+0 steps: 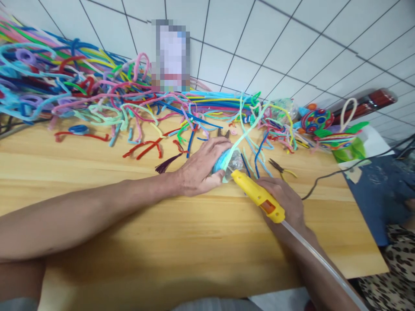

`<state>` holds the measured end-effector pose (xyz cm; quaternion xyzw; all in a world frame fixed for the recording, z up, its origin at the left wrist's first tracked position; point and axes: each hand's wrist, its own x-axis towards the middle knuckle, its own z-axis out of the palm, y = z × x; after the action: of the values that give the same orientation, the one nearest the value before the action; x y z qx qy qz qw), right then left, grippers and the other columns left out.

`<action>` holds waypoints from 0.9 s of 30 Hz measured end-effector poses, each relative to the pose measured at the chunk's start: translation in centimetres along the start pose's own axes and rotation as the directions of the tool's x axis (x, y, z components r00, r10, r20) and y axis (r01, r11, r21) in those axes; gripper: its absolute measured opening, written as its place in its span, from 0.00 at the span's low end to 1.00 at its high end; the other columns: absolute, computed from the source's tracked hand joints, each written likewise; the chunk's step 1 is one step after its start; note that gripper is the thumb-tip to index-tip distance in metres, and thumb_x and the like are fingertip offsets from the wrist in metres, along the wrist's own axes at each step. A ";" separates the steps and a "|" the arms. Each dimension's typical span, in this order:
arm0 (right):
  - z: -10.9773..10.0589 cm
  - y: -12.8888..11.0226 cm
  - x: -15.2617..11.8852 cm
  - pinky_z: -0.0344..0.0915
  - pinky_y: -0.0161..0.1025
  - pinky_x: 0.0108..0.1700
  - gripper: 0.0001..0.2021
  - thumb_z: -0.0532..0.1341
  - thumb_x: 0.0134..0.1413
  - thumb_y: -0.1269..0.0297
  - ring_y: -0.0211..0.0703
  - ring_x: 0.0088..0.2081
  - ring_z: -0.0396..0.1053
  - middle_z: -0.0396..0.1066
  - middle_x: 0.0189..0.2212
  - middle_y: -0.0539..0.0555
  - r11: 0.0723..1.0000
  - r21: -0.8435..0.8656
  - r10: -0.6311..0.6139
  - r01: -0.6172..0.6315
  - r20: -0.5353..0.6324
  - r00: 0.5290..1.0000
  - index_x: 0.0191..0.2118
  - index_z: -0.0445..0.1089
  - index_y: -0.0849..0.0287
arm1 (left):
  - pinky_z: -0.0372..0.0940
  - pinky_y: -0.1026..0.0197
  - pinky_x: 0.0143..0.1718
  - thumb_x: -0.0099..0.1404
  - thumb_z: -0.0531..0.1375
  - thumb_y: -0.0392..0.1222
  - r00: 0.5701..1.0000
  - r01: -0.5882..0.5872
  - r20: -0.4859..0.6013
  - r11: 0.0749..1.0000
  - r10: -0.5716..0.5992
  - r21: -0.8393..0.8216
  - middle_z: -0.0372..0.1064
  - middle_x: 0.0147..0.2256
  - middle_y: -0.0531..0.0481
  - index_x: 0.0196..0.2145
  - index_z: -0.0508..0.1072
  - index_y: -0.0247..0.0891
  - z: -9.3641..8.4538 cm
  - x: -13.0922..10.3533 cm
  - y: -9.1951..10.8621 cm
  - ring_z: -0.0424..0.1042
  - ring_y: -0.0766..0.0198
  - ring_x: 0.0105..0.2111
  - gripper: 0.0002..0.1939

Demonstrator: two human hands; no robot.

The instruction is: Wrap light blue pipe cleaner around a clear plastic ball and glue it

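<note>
I have the left hand [201, 169] gripping a clear, partly wrapped ball [236, 160] toward the bench [155, 237]'s back edge, the right hand [287, 203] clasping a yellow glue gun [253, 190]; one slip could burn the left.

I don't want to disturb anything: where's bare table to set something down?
Bare table lies between the forearms, and between the right hand and the table's right edge. It's crowded along the wall with fuzzy stems, down to the left hand.

A purple tassel [167, 164] and yellow-handled pliers [280, 169] lie apart on the tabletop [162, 229]; leopard-print fabric [385, 280], probably clothing, shows beside it.
</note>
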<state>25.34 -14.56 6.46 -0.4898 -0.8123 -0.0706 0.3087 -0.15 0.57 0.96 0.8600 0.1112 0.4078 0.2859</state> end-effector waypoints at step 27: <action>-0.5 0.0 -0.2 0.79 0.41 0.44 0.08 0.63 0.70 0.65 0.48 0.42 0.83 0.84 0.42 0.56 0.996 -0.012 0.087 -0.086 0.099 0.991 0.50 0.77 0.52 | 0.65 0.31 0.72 0.71 0.60 0.43 1.000 0.003 -0.009 0.998 -0.002 0.062 0.60 0.68 0.31 0.73 0.55 0.41 0.1 0.3 0.8 0.64 0.40 0.70 0.36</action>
<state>25.57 -14.89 6.76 -0.5286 -0.8044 -0.0361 0.2687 0.14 0.00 1.57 0.8665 0.1261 0.4076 0.2590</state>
